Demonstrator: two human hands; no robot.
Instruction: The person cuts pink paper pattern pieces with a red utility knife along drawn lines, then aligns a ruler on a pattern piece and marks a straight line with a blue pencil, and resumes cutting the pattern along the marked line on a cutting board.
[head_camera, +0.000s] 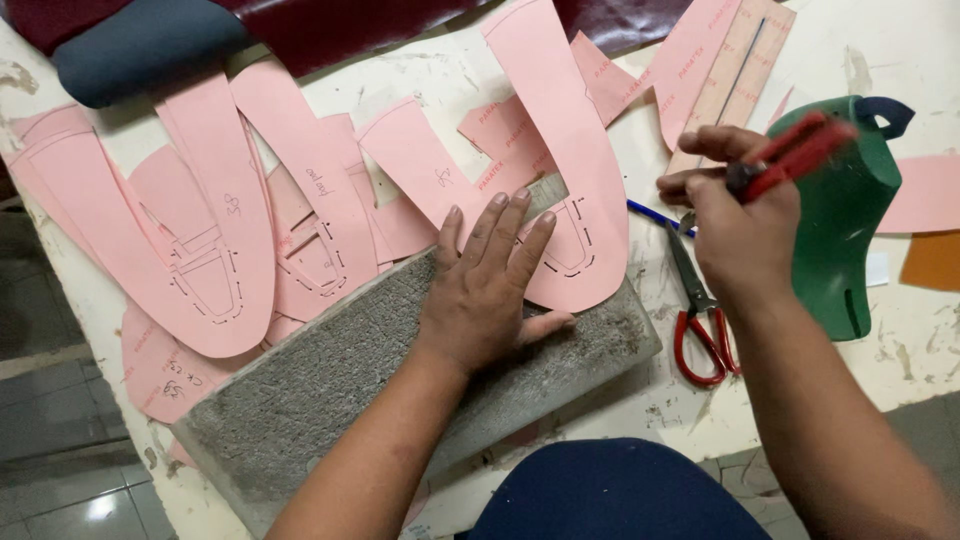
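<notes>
My left hand (487, 283) lies flat, fingers apart, pressing a pink U-shaped paper pattern (560, 170) onto a grey rough cutting block (330, 380). My right hand (738, 225) is raised to the right of the block, fingers closed around a small red-handled tool (795, 152). The tool's tip is hidden by my fingers. Just below that hand, red-handled scissors (700, 315) lie on the worn white table (900, 340).
Several more pink patterns (220, 230) are spread over the table's left and back. A green shoe last (845, 215) stands at the right, beside a pale ruler (735, 75) and a blue pen (655, 215). Dark leather pieces (340, 25) lie along the far edge.
</notes>
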